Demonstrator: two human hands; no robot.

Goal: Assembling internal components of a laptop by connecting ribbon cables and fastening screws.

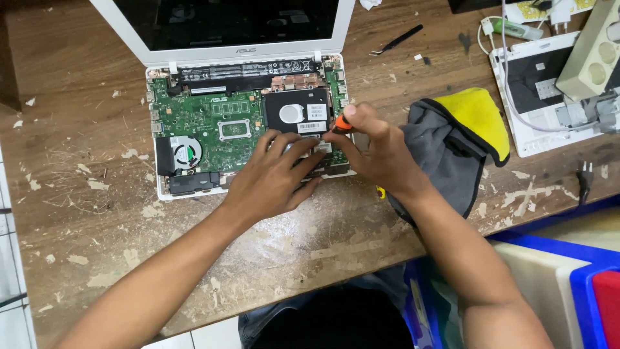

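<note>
An opened white laptop (157, 189) lies on the wooden table with its green circuit board (206, 123), round fan (187, 154) and black drive (297, 113) exposed. My left hand (274, 178) rests flat on the laptop's lower right part, fingers spread beside the drive. My right hand (378, 152) grips an orange-handled screwdriver (342, 124), its tip hidden between my fingers near the drive's lower right corner. The dark screen (226, 19) leans back at the top.
A grey and yellow cloth (455, 139) lies right of my right hand. Black tweezers (397, 39) lie at the back. Another white device (526, 87), cables and a beige power strip (591, 55) crowd the right. Blue and red bins (581, 271) sit below the table edge.
</note>
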